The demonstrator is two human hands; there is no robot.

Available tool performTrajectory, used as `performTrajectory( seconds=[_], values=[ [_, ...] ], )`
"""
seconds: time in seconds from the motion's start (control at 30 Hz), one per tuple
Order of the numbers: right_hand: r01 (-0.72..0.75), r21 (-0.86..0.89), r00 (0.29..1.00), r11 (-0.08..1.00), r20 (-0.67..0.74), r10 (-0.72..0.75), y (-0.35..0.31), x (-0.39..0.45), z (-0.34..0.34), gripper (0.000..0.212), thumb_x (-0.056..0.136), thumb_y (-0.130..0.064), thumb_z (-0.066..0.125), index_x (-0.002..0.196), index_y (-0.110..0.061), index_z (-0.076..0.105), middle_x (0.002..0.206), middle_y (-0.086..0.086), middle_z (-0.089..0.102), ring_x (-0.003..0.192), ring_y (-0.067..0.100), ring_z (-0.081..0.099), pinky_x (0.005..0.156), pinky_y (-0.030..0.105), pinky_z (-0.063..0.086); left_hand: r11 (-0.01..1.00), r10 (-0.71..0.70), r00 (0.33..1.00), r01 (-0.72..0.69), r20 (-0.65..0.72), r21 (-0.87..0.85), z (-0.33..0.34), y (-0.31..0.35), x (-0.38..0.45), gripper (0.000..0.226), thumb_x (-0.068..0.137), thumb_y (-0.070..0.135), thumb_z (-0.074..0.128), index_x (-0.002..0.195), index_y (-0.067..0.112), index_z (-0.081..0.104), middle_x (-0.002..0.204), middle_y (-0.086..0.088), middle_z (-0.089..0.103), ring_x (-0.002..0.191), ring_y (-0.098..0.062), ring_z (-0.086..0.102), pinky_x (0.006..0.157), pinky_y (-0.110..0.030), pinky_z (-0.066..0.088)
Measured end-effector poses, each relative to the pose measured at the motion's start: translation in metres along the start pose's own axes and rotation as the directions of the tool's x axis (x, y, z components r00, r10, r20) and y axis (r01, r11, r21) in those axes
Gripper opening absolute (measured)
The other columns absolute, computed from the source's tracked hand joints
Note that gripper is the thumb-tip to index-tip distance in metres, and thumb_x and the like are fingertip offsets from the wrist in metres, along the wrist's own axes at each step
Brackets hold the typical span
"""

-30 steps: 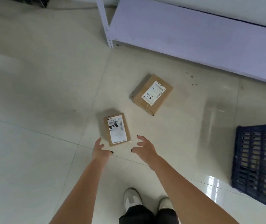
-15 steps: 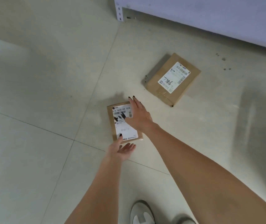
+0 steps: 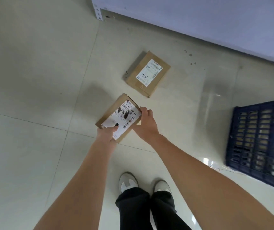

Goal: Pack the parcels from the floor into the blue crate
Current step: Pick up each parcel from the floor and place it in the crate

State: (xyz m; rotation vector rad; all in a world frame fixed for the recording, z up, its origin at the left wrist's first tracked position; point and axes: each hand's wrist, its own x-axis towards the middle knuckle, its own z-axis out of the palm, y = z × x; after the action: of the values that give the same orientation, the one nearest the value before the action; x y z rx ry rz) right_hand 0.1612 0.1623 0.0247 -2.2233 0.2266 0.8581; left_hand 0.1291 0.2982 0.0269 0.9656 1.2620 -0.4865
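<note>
Floor (image 3: 33, 80) parcel (image 3: 118, 117) now apparently lifted by both hands.

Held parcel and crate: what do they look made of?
Held parcel: plain brown cardboard, matte, with a white paper label printed with barcodes; both hands grip it. Crate: probably moulded plastic, dark blue, its walls a grid of slots with a slight sheen, though blur leaves that open.

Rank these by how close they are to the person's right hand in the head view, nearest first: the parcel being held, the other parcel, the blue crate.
1. Held parcel: gripped by the right hand.
2. Other parcel: on the floor just beyond.
3. Blue crate: far right.
</note>
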Motion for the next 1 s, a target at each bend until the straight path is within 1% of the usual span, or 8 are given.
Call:
performTrajectory(
  seconds=[0.1, 0.23, 0.4, 0.5, 0.63, 0.73, 0.87, 1.0],
  values=[
    [-0.027, 0.061, 0.997, 0.998, -0.065, 0.031, 0.005, -0.041, -0.034, 0.062, 0.078, -0.024, 0.064, 0.132, -0.017, 0.034, 0.121, 0.002, 0.039, 0.082, 0.015, 0.049, 0.068, 0.024, 0.04, 0.985, 0.13, 0.99, -0.122, -0.057, 0.126, 0.023, -0.003, -0.049, 0.058, 0.087, -0.009, 0.052, 0.141, 0.004, 0.034, 0.141, -0.019, 0.045, 0.114, -0.028, 0.053, 0.097, -0.035, 0.044],
    [-0.011, 0.172, 0.982, 0.985, -0.184, 0.043, 0.021, -0.078, -0.091, 0.053, 0.077, -0.024, 0.066, 0.123, -0.018, 0.04, 0.114, 0.0, 0.043, 0.074, 0.009, 0.048, 0.056, 0.013, 0.036, 0.955, 0.226, 0.97, -0.239, 0.093, 0.177, 0.071, -0.01, -0.105, 0.057, 0.08, -0.021, 0.05, 0.129, 0.008, 0.045, 0.131, -0.015, 0.055, 0.119, -0.031, 0.053, 0.101, -0.048, 0.043],
    [0.062, 0.283, 0.949, 0.957, -0.314, 0.032, 0.064, -0.104, -0.188, 0.061, 0.077, -0.023, 0.065, 0.132, -0.027, 0.038, 0.107, -0.005, 0.039, 0.07, -0.008, 0.045, 0.054, 0.0, 0.03, 0.837, 0.375, 0.912, -0.41, 0.164, 0.364, 0.163, -0.032, -0.152, 0.065, 0.081, -0.011, 0.059, 0.134, 0.012, 0.031, 0.134, -0.007, 0.051, 0.123, -0.024, 0.049, 0.096, -0.036, 0.042],
    [0.067, 0.32, 0.936, 0.945, -0.348, 0.051, 0.112, -0.124, -0.26, 0.067, 0.078, -0.019, 0.063, 0.138, -0.027, 0.032, 0.111, -0.002, 0.036, 0.072, -0.006, 0.042, 0.068, 0.009, 0.036, 0.78, 0.411, 0.88, -0.474, 0.236, 0.408, 0.237, -0.066, -0.18, 0.059, 0.081, -0.009, 0.059, 0.129, 0.013, 0.033, 0.134, -0.006, 0.052, 0.121, -0.022, 0.05, 0.103, -0.042, 0.041],
    [0.035, 0.344, 0.921, 0.938, -0.375, 0.103, 0.206, -0.161, -0.356, 0.063, 0.078, -0.019, 0.063, 0.134, -0.026, 0.035, 0.124, 0.004, 0.039, 0.08, 0.005, 0.049, 0.074, 0.019, 0.041, 0.78, 0.386, 0.867, -0.49, 0.316, 0.389, 0.345, -0.139, -0.215, 0.06, 0.083, -0.009, 0.057, 0.132, 0.013, 0.03, 0.135, -0.007, 0.051, 0.125, -0.027, 0.049, 0.107, -0.05, 0.038],
    [-0.01, 0.369, 0.91, 0.93, -0.383, 0.161, 0.283, -0.187, -0.415, 0.065, 0.079, -0.022, 0.065, 0.136, -0.024, 0.034, 0.126, 0.004, 0.04, 0.093, 0.013, 0.053, 0.081, 0.027, 0.043, 0.76, 0.356, 0.871, -0.481, 0.339, 0.437, 0.42, -0.199, -0.242, 0.06, 0.083, -0.006, 0.058, 0.131, 0.018, 0.032, 0.133, -0.003, 0.053, 0.124, -0.024, 0.05, 0.106, -0.048, 0.04],
    [-0.069, 0.353, 0.91, 0.933, -0.36, 0.203, 0.37, -0.221, -0.473, 0.069, 0.079, -0.022, 0.065, 0.139, -0.024, 0.03, 0.123, 0.001, 0.042, 0.103, 0.016, 0.051, 0.076, 0.02, 0.043, 0.742, 0.312, 0.89, -0.447, 0.332, 0.5, 0.494, -0.272, -0.269, 0.06, 0.084, -0.002, 0.06, 0.133, 0.019, 0.034, 0.134, -0.004, 0.052, 0.123, -0.023, 0.049, 0.104, -0.047, 0.041],
    [-0.154, 0.332, 0.909, 0.931, -0.323, 0.265, 0.428, -0.25, -0.513, 0.067, 0.08, -0.022, 0.066, 0.138, -0.022, 0.033, 0.124, 0.003, 0.045, 0.107, 0.018, 0.052, 0.091, 0.033, 0.047, 0.719, 0.235, 0.912, -0.395, 0.336, 0.572, 0.539, -0.325, -0.293, 0.064, 0.084, 0.0, 0.061, 0.137, 0.019, 0.03, 0.136, -0.005, 0.05, 0.123, -0.021, 0.047, 0.091, -0.032, 0.039]
  ],
)
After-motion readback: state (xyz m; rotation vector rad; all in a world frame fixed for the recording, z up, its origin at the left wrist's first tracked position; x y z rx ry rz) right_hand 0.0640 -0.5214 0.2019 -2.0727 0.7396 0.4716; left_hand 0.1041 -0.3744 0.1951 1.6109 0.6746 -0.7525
